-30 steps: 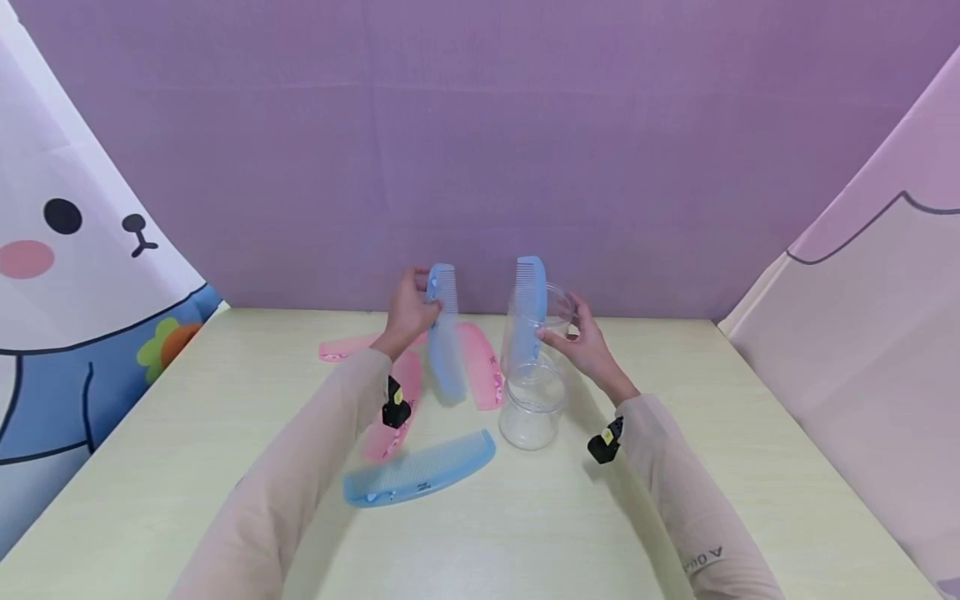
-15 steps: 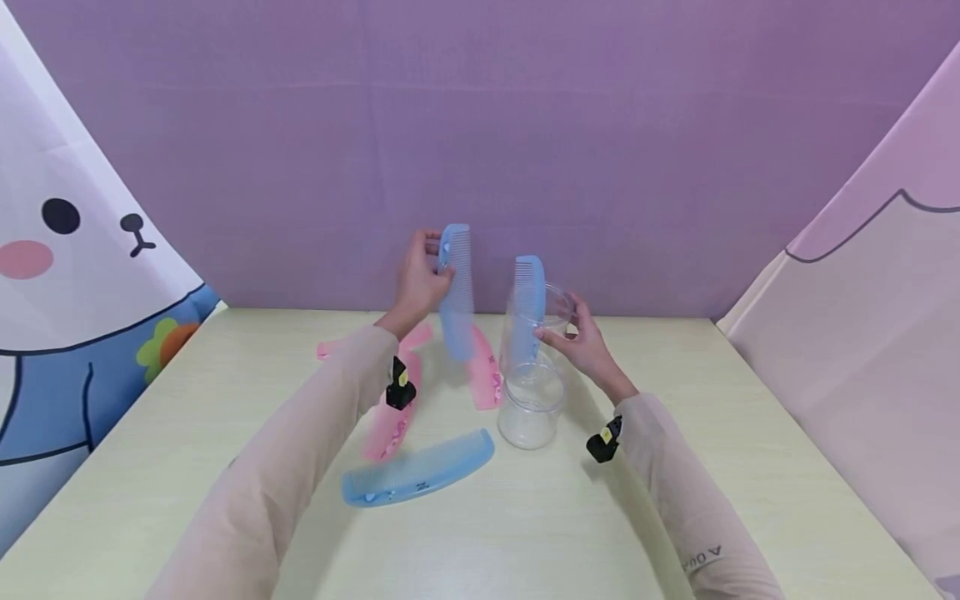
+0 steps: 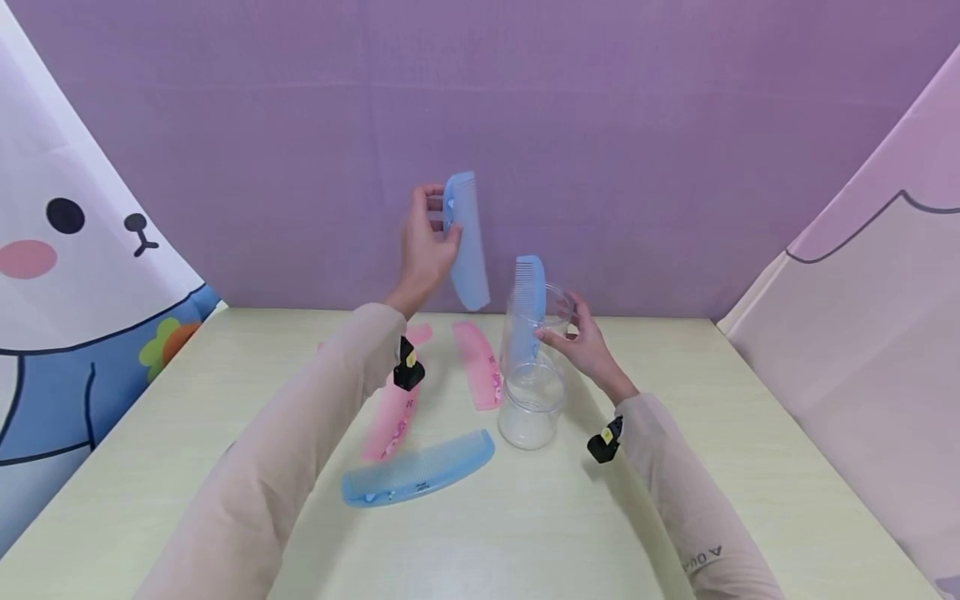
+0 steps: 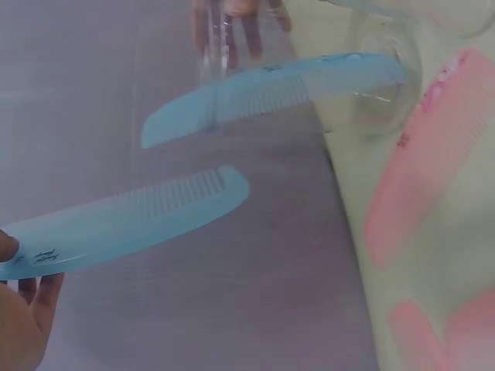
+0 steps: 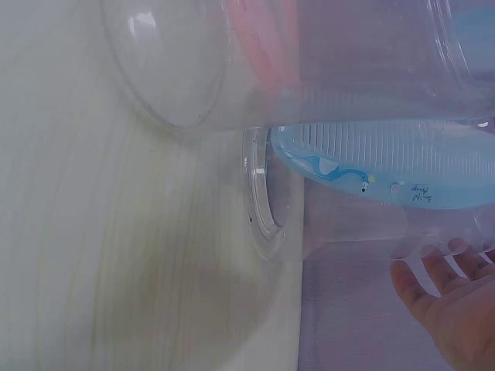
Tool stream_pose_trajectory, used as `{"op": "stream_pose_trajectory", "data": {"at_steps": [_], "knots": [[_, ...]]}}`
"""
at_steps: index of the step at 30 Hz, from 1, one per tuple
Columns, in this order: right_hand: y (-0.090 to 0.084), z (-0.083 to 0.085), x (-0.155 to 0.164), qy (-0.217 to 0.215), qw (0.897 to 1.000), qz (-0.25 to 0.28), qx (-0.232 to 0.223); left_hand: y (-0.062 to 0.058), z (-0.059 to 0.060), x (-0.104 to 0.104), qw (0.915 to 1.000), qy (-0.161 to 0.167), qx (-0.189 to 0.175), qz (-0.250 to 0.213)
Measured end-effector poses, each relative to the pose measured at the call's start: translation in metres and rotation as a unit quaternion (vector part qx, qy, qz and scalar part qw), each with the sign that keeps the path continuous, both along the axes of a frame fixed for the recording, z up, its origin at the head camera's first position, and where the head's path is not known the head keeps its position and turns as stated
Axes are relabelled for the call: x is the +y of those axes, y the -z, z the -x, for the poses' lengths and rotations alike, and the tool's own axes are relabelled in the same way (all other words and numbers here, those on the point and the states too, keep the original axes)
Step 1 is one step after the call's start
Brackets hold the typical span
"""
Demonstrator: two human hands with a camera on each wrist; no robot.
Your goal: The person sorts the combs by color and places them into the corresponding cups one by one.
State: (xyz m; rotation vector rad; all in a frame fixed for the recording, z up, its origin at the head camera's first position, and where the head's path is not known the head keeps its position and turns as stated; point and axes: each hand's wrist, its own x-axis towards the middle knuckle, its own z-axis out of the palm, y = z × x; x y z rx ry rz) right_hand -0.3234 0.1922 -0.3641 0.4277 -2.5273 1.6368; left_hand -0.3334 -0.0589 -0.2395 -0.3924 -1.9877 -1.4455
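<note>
My left hand (image 3: 429, 250) pinches a light blue comb (image 3: 471, 250) near its upper end, thumb in front and fingers behind. The comb hangs nearly upright above the table, to the left of the jars. In the left wrist view its toothed end (image 4: 193, 193) points toward a clear jar. My right hand (image 3: 588, 346) grips that tall clear jar (image 3: 558, 308) from the right, fingers round its upper wall. Another blue comb (image 3: 529, 292) stands inside it, its top above the rim. In the right wrist view fingertips (image 5: 410, 282) lie along the jar's side.
A second clear jar (image 3: 531, 425) stands in front of the gripped one. Several pink combs, including one (image 3: 480, 367) beside the jars and one (image 3: 393, 421) partly under the left sleeve, lie on the table (image 3: 480, 550). A blue comb (image 3: 420, 471) lies nearer. A purple cloth (image 3: 600, 150) hangs behind.
My left hand has lifted the blue comb up from over the pink combs and slightly to the right. The right hand and both jars have stayed in place.
</note>
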Motion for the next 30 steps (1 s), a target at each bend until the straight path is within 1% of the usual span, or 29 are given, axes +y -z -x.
{"op": "stream_pose_trajectory", "data": {"at_steps": [7,13,17,22,26,29,30], "knots": [[0.001,0.001,0.001,0.002,1.000,-0.001,0.000,-0.013,-0.002,0.009,0.9984,0.000,0.041,-0.040],[0.001,0.001,0.001,0.000,1.000,0.001,-0.001,-0.020,-0.005,0.022,0.9948,0.022,0.066,-0.074],[0.002,0.001,0.002,0.001,1.000,0.000,-0.002,-0.019,-0.006,0.032,0.9930,0.039,0.084,-0.073],[0.002,0.001,0.002,0.002,1.000,0.000,-0.004,-0.011,-0.005,0.044,0.9924,0.056,0.090,-0.061],[0.002,0.002,0.001,0.004,1.000,0.000,-0.006,-0.011,-0.023,0.051,0.9924,0.072,0.082,-0.057],[0.002,0.002,0.000,0.002,1.000,0.002,-0.005,-0.010,-0.036,0.055,0.9928,0.084,0.065,-0.056],[0.002,0.002,0.000,0.001,1.000,0.002,-0.004,-0.007,-0.035,0.056,0.9927,0.087,0.061,-0.055]]}}
